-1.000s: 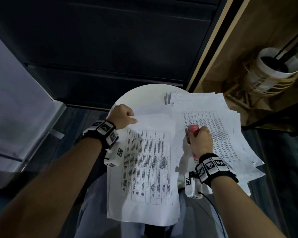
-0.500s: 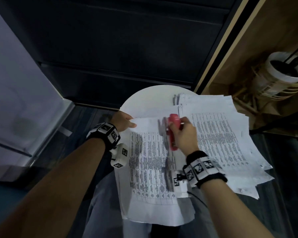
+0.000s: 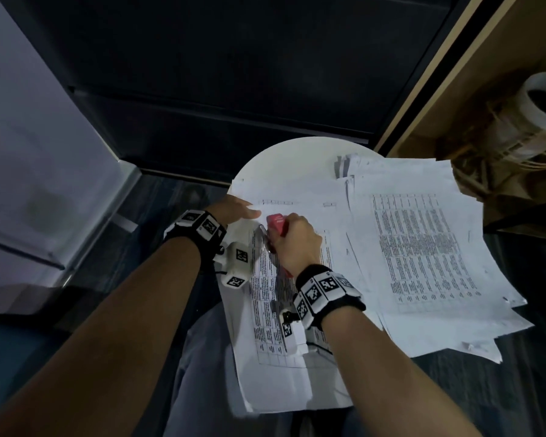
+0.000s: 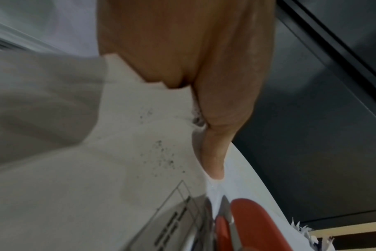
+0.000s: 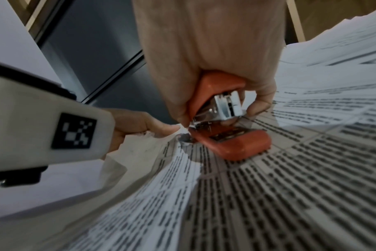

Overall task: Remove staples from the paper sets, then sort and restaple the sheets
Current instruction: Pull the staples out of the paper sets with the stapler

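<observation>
Now mid-stapling: right hand (image 3: 292, 239) clenched round small red stapler (image 5: 230, 135), mouth agape at top-left corner of printed white paper set (image 3: 284, 310). Left hand (image 3: 234, 209) pinching that corner. Next: slide corner in, squeeze. Round white bench (image 3: 297, 159) beneath.

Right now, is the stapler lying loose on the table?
No, the right hand grips the red stapler, its mouth open at the corner of the paper set that the left hand holds.

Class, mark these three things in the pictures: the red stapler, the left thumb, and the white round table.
red stapler (image 5: 234, 144), right wrist view, on its lower base.
left thumb (image 3: 249, 213), head view, near its tip.
white round table (image 3: 284, 162), head view, bare top.
</observation>
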Demonstrator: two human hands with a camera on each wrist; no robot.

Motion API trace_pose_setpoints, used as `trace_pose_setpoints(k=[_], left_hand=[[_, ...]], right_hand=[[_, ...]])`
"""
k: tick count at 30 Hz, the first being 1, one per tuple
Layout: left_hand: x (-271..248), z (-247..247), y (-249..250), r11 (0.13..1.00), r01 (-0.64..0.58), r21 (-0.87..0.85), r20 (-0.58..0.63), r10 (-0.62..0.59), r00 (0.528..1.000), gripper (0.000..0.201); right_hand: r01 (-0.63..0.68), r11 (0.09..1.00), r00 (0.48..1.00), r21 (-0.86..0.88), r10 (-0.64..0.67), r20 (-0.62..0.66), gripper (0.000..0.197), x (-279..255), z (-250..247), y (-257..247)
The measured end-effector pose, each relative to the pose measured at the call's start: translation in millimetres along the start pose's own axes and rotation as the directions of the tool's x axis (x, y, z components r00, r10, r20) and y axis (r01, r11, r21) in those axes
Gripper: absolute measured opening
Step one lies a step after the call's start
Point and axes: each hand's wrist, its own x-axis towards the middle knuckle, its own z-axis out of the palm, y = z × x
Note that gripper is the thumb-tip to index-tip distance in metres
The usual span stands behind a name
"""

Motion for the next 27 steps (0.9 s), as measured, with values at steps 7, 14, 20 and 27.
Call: trace_pose_setpoints(k=[7,14,20,27], left_hand=[[-4.8,0.5,-1.7,0.999,-0.026,-0.034,0.014,0.027,1.000,0.033],[-13.0,-2.9,-3.5,0.993,-0.004,-0.114,0.013,0.006,1.000,0.045],[-11.4,-12.4,-20.9,0.975,0.084,-0.206,-0.006,-0.087,0.996,0.061],[-20.5,-7.9,-18.0,0.969,0.028,-0.246,-0.031,-0.037,0.999,0.056]], right_hand=[[-0.015,0.997,1.000,0.073,0.015,-0.005,0.028,3.9,6.9,-5.2],[-0.176,0.980,0.984,0.087,0.179,-0.021,0.039,8.2,8.3,-28.5],[-0.178,0.938,0.982,0.298,0.188,-0.005,0.033,9.2,5.1,-16.6],[-0.075,0.974,0.997,0.214,0.080,-0.013,0.028,3.0,6.5,-15.0]])
